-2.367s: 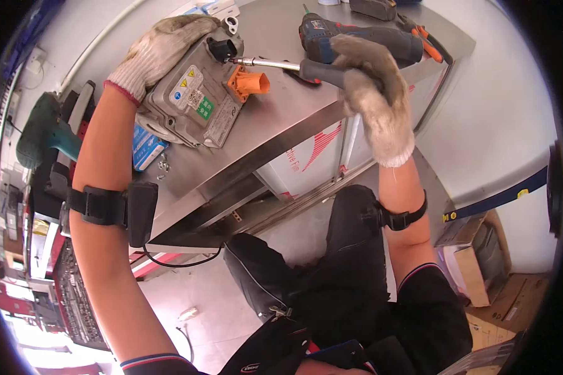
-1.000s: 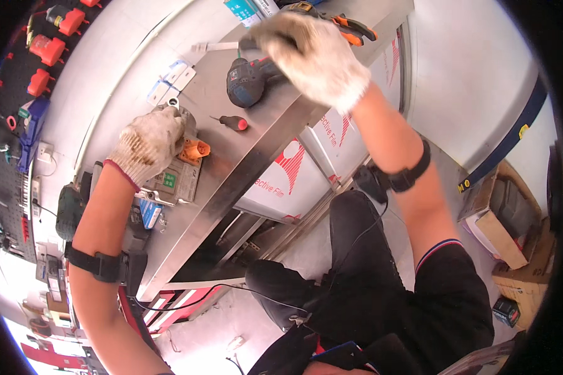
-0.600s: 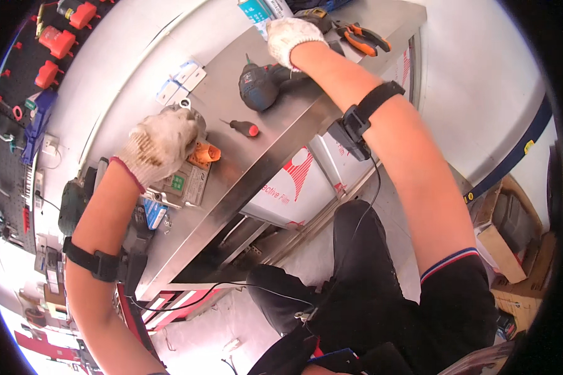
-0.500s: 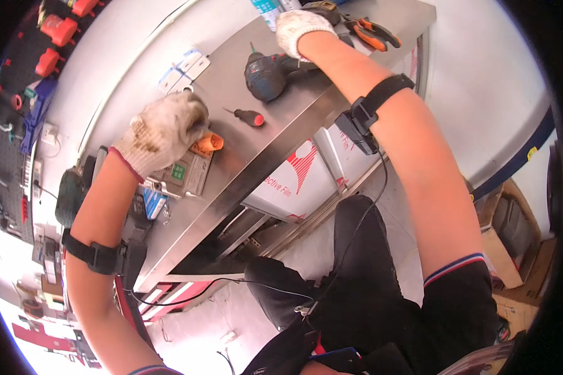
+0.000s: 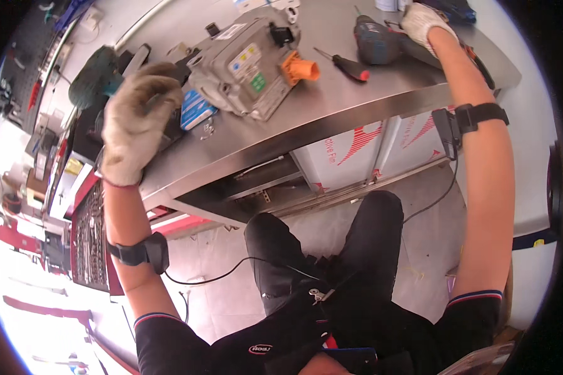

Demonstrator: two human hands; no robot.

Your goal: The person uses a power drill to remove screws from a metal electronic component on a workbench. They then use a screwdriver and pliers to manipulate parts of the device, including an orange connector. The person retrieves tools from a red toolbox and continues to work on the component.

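Note:
My left hand, in a stained white work glove, is raised at the bench's left end with its fingers loosely curved and apart. Nothing shows between them. Just right of it sits a grey cast-metal unit with labels and an orange connector. A blue-and-white packet lies between hand and unit. At the far right my gloved right hand is curled down beside a dark cordless drill. Its fingertips are partly hidden, and what they grip cannot be made out.
A small screwdriver with a dark, red-ended handle lies between unit and drill. The steel bench has a front edge facing me. A green power tool stands left. Orange-and-black pliers lie beside my right wrist. A cable hangs across my lap.
My left hand has left the metal unit and moved toward the bench's left end, uncovering the unit. The view has turned, shifting the bench rightward. My right hand stays at the far right.

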